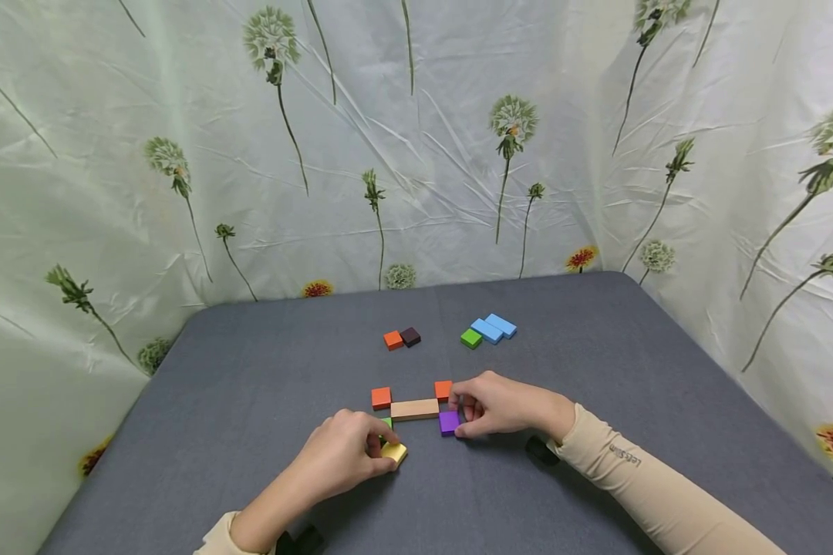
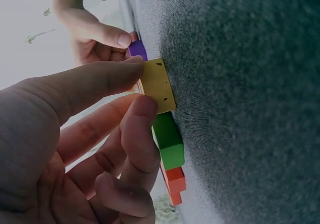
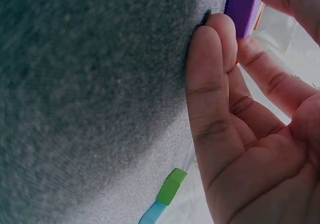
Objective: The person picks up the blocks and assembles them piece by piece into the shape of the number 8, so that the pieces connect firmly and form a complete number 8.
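My left hand (image 1: 336,455) pinches a yellow block (image 1: 395,453) between thumb and fingers, low over the table and tilted. In the left wrist view that yellow block (image 2: 160,87) overlaps a green block (image 2: 170,141). My right hand (image 1: 503,405) holds a purple block (image 1: 448,423) at its sides with thumb and index finger; the purple block (image 3: 241,12) shows at the top of the right wrist view. Between the hands lies a long tan wooden block (image 1: 414,409). One orange block (image 1: 381,398) sits at its far left corner, another orange block (image 1: 443,390) at its far right.
Farther back on the grey table (image 1: 284,362), an orange block (image 1: 393,340) touches a dark brown block (image 1: 410,336). To their right lie a green block (image 1: 470,338) and two light blue blocks (image 1: 487,331). A flowered curtain (image 1: 444,154) hangs behind the table.
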A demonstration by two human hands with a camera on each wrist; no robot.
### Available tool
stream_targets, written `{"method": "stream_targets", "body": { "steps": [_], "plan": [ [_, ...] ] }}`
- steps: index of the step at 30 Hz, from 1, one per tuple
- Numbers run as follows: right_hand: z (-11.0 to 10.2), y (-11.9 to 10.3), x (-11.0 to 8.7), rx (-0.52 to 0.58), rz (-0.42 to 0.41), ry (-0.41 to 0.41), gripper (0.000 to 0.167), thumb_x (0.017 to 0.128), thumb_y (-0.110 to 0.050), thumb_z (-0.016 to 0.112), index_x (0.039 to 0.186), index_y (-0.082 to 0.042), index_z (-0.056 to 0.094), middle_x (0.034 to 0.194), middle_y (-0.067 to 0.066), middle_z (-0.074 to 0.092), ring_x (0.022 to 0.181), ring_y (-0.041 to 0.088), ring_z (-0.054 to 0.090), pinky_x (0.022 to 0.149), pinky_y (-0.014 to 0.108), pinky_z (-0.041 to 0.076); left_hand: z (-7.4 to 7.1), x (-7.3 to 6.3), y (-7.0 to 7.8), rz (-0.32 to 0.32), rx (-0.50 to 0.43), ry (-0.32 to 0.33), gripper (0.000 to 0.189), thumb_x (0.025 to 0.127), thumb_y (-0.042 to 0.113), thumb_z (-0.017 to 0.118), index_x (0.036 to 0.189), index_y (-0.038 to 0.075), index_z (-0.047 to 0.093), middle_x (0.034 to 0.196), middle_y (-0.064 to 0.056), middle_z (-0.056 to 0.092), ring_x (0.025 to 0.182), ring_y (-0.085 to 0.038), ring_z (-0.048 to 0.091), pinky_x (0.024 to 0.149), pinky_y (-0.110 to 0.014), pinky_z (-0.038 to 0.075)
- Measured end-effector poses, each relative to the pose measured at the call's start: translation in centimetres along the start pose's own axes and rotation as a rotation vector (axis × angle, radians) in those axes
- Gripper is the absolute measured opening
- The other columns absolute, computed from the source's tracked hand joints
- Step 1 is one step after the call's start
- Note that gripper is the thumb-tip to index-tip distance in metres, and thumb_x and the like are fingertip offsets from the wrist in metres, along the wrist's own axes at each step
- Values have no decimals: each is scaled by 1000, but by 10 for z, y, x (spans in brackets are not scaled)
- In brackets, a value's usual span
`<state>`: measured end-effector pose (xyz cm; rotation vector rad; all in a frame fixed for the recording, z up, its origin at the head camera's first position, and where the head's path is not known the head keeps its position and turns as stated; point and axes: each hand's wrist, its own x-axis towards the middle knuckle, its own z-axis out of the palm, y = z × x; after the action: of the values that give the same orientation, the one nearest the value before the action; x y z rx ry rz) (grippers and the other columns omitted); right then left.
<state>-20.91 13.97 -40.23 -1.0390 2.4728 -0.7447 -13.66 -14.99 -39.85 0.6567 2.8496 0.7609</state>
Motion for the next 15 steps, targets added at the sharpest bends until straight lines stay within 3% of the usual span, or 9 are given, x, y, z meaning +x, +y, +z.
{"method": "stream_targets", "body": {
  "steps": [15],
  "plan": [
    [0, 3, -1, 12, -9, 12, 20, 95, -23, 82, 108, -15, 69, 79, -11, 62, 68, -1, 55, 64, 19, 47, -1, -1, 0, -5, 2, 0, 19, 80, 22, 95, 97, 22, 86, 67, 15, 59, 62, -3, 51, 55, -25, 40]
  ]
}}
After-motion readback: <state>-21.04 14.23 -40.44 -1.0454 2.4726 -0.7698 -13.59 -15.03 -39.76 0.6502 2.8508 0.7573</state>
